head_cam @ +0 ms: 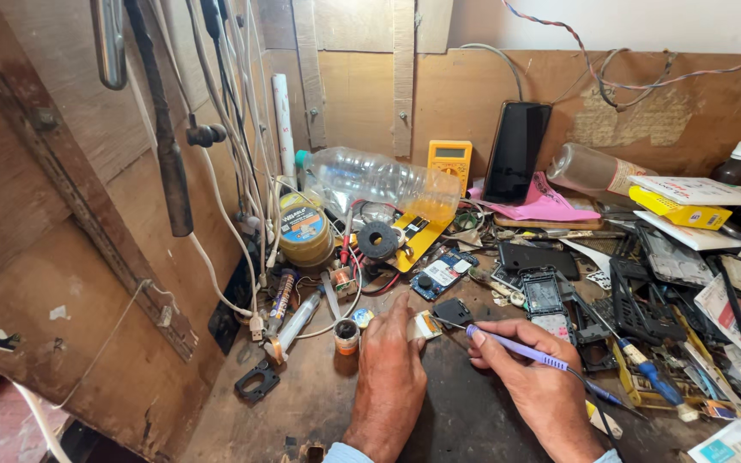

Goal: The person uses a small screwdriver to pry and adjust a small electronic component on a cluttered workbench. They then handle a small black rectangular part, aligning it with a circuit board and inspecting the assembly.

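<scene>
My right hand (532,373) grips a purple-handled soldering iron (516,348) like a pen, its thin tip pointing left toward a small dark part (454,310) on the wooden bench (465,411). My left hand (390,364) rests palm down on the bench, fingertips pinching a small whitish piece (426,325) just left of the iron's tip. A small round tin (346,334) stands right beside the left hand's thumb side.
Phone frames and circuit boards (551,296) crowd the right half. A clear plastic bottle (370,180), yellow multimeter (449,159), upright black phone (516,153) and a tape roll (304,227) stand at the back. Cables hang on the left wooden wall.
</scene>
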Tool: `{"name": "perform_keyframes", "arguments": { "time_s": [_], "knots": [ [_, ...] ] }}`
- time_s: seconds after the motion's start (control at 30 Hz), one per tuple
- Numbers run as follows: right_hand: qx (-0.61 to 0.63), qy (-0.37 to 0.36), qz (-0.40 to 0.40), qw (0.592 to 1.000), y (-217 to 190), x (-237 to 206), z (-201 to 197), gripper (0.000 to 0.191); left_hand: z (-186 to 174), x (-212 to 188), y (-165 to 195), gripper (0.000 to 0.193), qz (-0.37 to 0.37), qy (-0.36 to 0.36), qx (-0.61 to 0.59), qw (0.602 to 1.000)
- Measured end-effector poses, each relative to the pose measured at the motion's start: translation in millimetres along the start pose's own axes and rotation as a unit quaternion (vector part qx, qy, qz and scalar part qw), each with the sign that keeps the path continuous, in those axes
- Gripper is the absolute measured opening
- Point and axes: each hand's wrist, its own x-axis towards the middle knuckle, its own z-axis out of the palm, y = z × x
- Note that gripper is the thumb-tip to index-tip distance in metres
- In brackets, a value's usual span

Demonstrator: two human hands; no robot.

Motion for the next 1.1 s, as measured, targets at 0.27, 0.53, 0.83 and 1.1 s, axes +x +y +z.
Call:
{"name": "perform_keyframes", "arguments": {
  "time_s": [0.27, 0.53, 0.83, 1.1],
  "knots": [
    [-0.006, 0.005, 0.000, 1.000, -3.8, -0.6, 4.0, 0.023, -3.8, 1.3, -0.5, 0.058, -0.002, 0.000, -0.003, 1.000],
    [-0.015, 0.013, 0.008, 1.000, -8.5, 2.4, 6.4, 0.023, -6.4, 7.1, 1.3, 0.057, 0.012, 0.002, 0.005, 1.000],
    [0.000, 0.011, 0.006, 1.000, -5.5, -1.6, 11.2, 0.023, -9.1, 2.2, -4.3, 0.058, 0.028, 0.010, 0.001, 1.000],
    [-0.002, 0.006, 0.004, 1.000, -6.2, -10.0, 11.0, 0.023, -12.0, -5.3, -3.5, 0.057, 0.000, -0.001, -0.006, 1.000]
  ]
}}
